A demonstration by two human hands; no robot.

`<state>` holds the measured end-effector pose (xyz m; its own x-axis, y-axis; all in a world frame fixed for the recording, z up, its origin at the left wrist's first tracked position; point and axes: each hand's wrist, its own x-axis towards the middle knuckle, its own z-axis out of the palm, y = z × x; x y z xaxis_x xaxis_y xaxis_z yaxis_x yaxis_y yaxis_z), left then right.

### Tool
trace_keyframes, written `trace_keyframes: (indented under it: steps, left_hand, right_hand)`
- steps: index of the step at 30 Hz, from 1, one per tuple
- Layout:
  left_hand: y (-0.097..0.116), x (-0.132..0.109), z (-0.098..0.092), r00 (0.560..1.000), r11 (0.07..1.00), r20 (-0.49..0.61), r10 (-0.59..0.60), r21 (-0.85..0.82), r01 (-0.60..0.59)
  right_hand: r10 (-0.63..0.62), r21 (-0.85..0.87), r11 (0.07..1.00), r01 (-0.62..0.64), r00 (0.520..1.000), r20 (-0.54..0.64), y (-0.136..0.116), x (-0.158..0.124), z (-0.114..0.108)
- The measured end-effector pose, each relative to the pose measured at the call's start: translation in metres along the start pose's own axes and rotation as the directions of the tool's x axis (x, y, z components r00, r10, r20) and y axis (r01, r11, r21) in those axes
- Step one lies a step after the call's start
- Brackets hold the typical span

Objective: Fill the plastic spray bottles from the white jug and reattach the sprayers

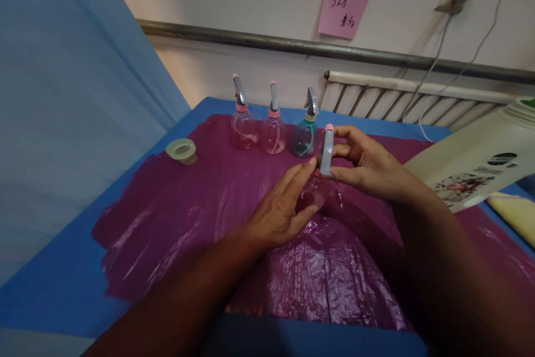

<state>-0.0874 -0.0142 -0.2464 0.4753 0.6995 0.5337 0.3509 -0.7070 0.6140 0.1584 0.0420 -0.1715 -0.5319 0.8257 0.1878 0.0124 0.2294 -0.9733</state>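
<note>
**Two hands on a small spray bottle above a purple sheet**

The left hand (281, 209) curls part-way closed around the clear pinkish body of the spray bottle (311, 194), thumb and fingers wrapping its sides. The bottle stands roughly upright at the centre of the table. The right hand (370, 166) is narrowed to a pinch, with thumb and fingertips closed on the grey trigger head (326, 151) at the top of the bottle and the other fingers arched above it. Both forearms enter from the lower edge.

Behind the hands and apart from them, three more bottles stand in a row near the far edge: a pink bottle (243, 126), a second pink bottle (273, 133) and a teal bottle (304, 135), the last being the closest to the held one. A pale green ring (182, 150) sits well to the left, by the edge of the purple plastic sheet (175, 223).

The sheet covers most of the blue table (54, 290). Its left and near parts lie bare. A blue curtain (62, 101) bounds the left side. A white printed bag (472, 162) overhangs the right. A radiator (393, 99) and a metal rail (292, 45) close the back.
</note>
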Motion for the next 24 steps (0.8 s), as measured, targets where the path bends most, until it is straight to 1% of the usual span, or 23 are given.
trace_keyframes:
  steps: [4,7,10,12,14,17,19,21,24]
  left_hand:
    - [0.000,0.000,0.000,1.000,1.000,0.005,-0.013,0.021,0.013]
    - [-0.001,0.001,0.000,1.000,1.000,-0.003,-0.011,0.025,0.011]
    - [-0.002,0.001,0.000,1.000,1.000,-0.008,0.000,0.009,0.000]
    - [-0.002,0.002,0.000,1.000,1.000,-0.011,0.012,0.000,-0.012]
    - [-0.003,0.002,0.000,1.000,1.000,-0.017,0.019,0.004,-0.019]
    - [-0.003,0.002,0.000,0.999,1.000,-0.026,0.018,0.014,-0.018]
    - [-0.003,0.002,0.000,1.000,1.000,-0.027,0.017,0.010,-0.016]
    - [-0.002,0.002,0.001,0.999,1.000,-0.025,0.021,0.005,-0.021]
    - [-0.002,0.002,0.001,0.999,1.000,-0.025,0.029,0.004,-0.029]
  right_hand:
    - [-0.063,-0.121,0.991,0.054,0.995,-0.077,0.006,0.002,0.003]
    - [-0.085,-0.177,0.982,0.065,0.991,-0.108,0.004,0.004,0.010]
    - [-0.101,-0.195,0.977,0.087,0.993,-0.065,-0.003,0.002,0.010]
    - [-0.095,-0.186,0.978,0.092,0.995,-0.006,-0.007,-0.001,0.005]
    - [-0.070,-0.149,0.986,0.073,0.997,0.024,-0.009,-0.004,0.000]
    - [-0.038,-0.076,0.996,0.039,0.999,0.023,-0.008,-0.007,-0.005]
    - [-0.019,-0.052,0.998,0.021,0.999,0.042,-0.007,-0.007,-0.005]
    - [-0.015,-0.049,0.999,0.018,0.998,0.056,-0.005,-0.005,-0.004]
    - [-0.053,-0.097,0.994,0.055,0.998,0.019,-0.001,-0.001,-0.002]
